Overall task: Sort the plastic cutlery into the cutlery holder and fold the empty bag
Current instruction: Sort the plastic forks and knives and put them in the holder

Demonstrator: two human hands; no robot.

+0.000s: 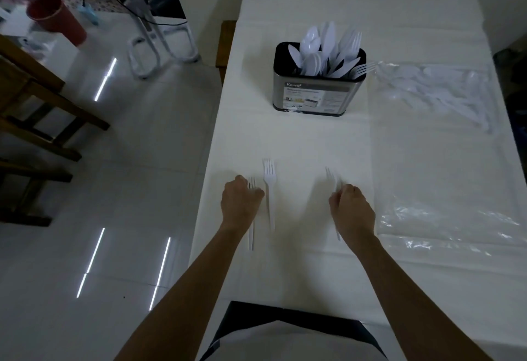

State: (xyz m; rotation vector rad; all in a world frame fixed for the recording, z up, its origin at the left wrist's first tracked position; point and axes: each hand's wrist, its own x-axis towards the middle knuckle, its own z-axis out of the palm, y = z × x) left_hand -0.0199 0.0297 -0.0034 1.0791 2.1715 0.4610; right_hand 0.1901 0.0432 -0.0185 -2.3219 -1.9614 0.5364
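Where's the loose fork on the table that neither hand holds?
In the head view the loose fork lies flat on the white tablecloth, just right of the left hand, tines pointing toward the cutlery holder.

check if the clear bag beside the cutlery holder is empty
Not empty: the clear bag beside the cutlery holder lies flat, with white cutlery showing through it.

On the white surface [313, 138], nearer the person than the black-rimmed steel cutlery holder [316, 92], the left hand [242, 204] grips a white plastic fork [251, 239], the right hand [352, 209] a second fork [330, 175]; a third fork [269, 186] lies between.
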